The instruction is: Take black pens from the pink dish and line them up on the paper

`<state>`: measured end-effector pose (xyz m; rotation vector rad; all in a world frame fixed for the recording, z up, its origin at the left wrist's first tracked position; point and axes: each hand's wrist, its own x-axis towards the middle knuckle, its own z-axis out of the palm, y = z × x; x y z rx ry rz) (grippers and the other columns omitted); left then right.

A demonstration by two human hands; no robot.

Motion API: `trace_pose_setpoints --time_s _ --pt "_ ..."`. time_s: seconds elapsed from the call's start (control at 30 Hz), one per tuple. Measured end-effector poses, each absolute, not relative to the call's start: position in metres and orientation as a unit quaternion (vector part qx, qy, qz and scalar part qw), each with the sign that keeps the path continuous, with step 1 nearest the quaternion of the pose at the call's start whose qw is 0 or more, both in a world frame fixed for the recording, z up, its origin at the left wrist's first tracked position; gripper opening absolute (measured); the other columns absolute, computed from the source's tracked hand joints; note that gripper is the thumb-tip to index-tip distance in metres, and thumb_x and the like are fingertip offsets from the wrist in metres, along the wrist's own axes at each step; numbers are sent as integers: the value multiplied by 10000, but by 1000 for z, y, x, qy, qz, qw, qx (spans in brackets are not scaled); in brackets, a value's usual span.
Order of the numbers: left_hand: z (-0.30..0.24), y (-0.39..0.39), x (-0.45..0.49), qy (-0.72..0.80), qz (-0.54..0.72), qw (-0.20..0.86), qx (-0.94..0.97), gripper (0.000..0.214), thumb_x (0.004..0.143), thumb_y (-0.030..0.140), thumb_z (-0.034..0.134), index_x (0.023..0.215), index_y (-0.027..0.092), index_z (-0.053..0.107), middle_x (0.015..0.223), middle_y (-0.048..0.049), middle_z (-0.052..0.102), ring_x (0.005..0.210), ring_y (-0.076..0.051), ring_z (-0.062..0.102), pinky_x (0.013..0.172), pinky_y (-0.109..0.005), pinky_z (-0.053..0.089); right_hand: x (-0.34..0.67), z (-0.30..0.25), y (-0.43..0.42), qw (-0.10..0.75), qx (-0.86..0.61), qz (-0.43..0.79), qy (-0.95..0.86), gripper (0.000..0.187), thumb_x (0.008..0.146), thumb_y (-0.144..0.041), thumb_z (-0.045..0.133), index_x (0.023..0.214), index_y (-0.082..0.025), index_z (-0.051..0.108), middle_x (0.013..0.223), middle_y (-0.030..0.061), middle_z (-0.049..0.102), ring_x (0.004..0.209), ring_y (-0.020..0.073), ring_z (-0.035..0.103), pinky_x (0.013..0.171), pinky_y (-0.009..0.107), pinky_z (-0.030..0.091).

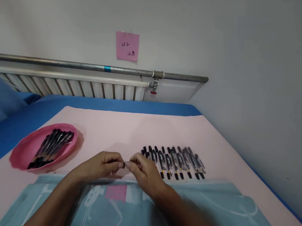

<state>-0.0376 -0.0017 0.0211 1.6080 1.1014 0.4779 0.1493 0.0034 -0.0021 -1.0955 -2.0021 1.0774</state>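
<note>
My left hand (104, 163) is closed in a pinch low over the pink surface. A small dark piece (124, 165) shows at its fingertips, too small to tell its kind. My right hand (147, 172) meets it from the other side, also pinching; what lies within its fingers is hidden. Beside the right hand, a row of black-capped pens and pen parts (169, 161) lies on the table, some with clear barrels and yellowish tips. To the left, a pink dish (19, 156) holds a bundle of black pens (51, 147).
A pale pink sheet (106, 126) covers the table, with blue cloth (130, 106) along its far edge. Teal printed fabric (198, 204) lies nearest me. Behind stand a radiator (83, 87) and a metal pipe (64, 64), below a pink note (127, 46) on the wall.
</note>
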Motion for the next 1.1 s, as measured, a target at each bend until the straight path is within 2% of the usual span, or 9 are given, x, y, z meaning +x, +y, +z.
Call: trace_pose_setpoints --time_s 0.07,0.13,0.37,0.47,0.57,0.67,0.83,0.97,1.1 --pt "23 -2 -39 464 204 538 674 231 807 354 460 752 147 547 626 47 438 585 -79 386 545 -196 314 152 0 4 315 -391 369 -782 152 830 -326 489 817 -177 510 670 -27 495 598 92 447 544 202 319" --pt "23 -2 -39 461 199 536 678 227 807 351 458 750 148 544 623 49 434 583 -78 381 544 -196 312 154 0 5 306 -366 335 -813 103 843 -266 467 824 -176 513 706 -13 513 637 98 463 579 207 329" --pt "17 -2 -34 455 178 530 693 230 807 343 452 704 146 513 598 52 401 564 -76 349 523 -195 295 155 -5 6 245 -398 304 -830 292 893 -322 367 660 -175 462 599 -20 473 560 98 427 521 216 288" --pt "17 -3 -33 464 186 545 673 226 804 346 452 704 149 503 615 48 410 576 -78 367 535 -195 309 155 -2 6 241 -374 314 -839 169 860 -310 442 782 -176 509 691 -3 533 632 113 472 557 217 314" --pt "20 -3 -34 459 183 544 679 219 804 337 450 706 150 508 609 51 412 572 -77 364 538 -195 309 157 2 5 233 -341 311 -856 122 861 -247 426 877 -174 524 800 27 571 720 128 501 626 229 343" --pt "23 -3 -34 453 174 521 702 215 808 319 447 711 145 527 597 51 415 562 -77 359 530 -194 300 158 2 5 220 -345 310 -858 172 883 -250 376 837 -172 522 769 24 564 699 125 497 617 229 340" --pt "18 -2 -29 458 184 488 720 204 813 307 441 757 146 553 602 48 433 567 -82 379 532 -193 309 155 -7 8 233 -393 336 -824 297 891 -322 353 661 -176 471 594 -21 489 568 102 439 530 215 292" --pt "11 -1 -24 470 195 449 735 210 820 306 425 777 154 563 622 40 475 581 -90 409 542 -197 322 153 -11 11 242 -431 368 -787 326 887 -307 352 606 -174 450 539 -35 445 529 93 415 508 214 284" --pt "12 -1 -23 479 207 457 721 212 815 311 433 736 154 551 618 38 483 583 -91 417 539 -198 326 155 -4 11 265 -399 376 -793 177 864 -280 412 778 -169 520 648 -22 514 606 100 463 550 212 318"
